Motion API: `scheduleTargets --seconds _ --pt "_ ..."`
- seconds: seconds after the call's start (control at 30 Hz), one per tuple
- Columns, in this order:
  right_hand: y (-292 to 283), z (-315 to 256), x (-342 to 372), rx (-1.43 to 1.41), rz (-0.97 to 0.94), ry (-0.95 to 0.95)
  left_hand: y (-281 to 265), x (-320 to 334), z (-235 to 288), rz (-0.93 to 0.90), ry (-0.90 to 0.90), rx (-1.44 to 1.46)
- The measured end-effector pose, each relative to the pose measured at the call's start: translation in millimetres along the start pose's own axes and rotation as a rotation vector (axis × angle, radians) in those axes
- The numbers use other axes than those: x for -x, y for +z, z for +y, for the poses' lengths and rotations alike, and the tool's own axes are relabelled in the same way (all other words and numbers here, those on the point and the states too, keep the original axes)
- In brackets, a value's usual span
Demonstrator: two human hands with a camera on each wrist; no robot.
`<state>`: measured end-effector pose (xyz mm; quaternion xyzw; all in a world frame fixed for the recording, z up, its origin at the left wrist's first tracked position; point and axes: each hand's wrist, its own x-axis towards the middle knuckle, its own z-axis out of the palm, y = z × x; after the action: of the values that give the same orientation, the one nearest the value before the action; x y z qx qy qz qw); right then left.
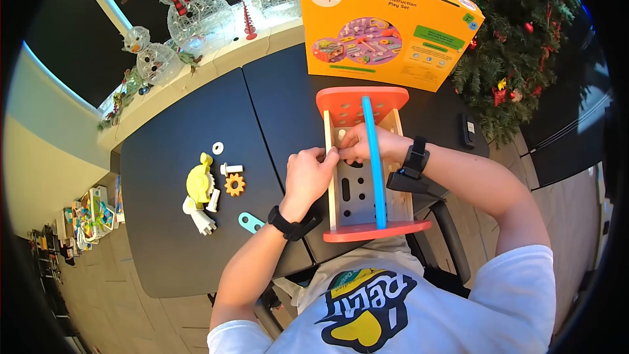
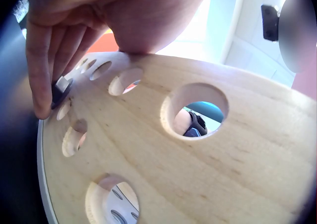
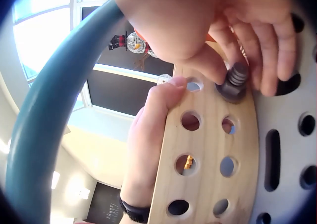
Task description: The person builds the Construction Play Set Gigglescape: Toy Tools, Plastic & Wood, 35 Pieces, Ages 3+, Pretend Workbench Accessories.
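A toy toolbox [image 1: 370, 227] with red ends, wooden sides and a blue bar handle stands before me. My left hand [image 1: 308, 176] holds its left side panel [image 2: 148, 154], thumb over the top edge. Outside that panel, its fingers reach down to a dark bolt head [image 2: 61, 91]. From inside, under the handle, my right hand [image 1: 367, 144] pinches a dark grey nut [image 3: 231, 91] between thumb and fingers. The threaded end of a bolt [image 3: 239, 72] sticks out of the nut, close to the panel's inner face.
Left on the black table lie a yellow toy piece [image 1: 200, 182], an orange gear [image 1: 234, 185], white bolts [image 1: 213, 200], a white ring [image 1: 218, 148] and a teal strip [image 1: 249, 222]. A yellow box [image 1: 386, 26] stands behind the toolbox; a small black device [image 1: 468, 131] lies right.
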<state>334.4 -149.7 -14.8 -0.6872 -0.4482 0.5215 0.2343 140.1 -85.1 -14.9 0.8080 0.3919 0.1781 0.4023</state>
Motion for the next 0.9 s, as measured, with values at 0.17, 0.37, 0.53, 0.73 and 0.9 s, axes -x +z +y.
scheduleTargets --seconds 0.17,0.37,0.53,0.73,0.9 --pt "3.8 -2.0 2.8 -0.242 -0.011 0.136 2.2 -1.3 -2.2 0.005 0.011 0.02" --pt "1.1 -10.2 14.6 -0.102 -0.071 0.055 0.6 0.6 -0.9 0.007 0.015 0.016" --pt "5.6 -2.2 5.9 -0.166 -0.063 0.065 0.9 0.7 -1.1 0.007 0.019 0.015" --pt "6.6 -10.6 7.9 -0.22 -0.07 0.205 0.4 -0.6 -0.9 -0.003 0.016 -0.014" --pt "9.7 -7.2 11.8 -0.245 -0.006 0.098 -0.4 -0.4 -0.8 -0.005 0.033 -0.024"
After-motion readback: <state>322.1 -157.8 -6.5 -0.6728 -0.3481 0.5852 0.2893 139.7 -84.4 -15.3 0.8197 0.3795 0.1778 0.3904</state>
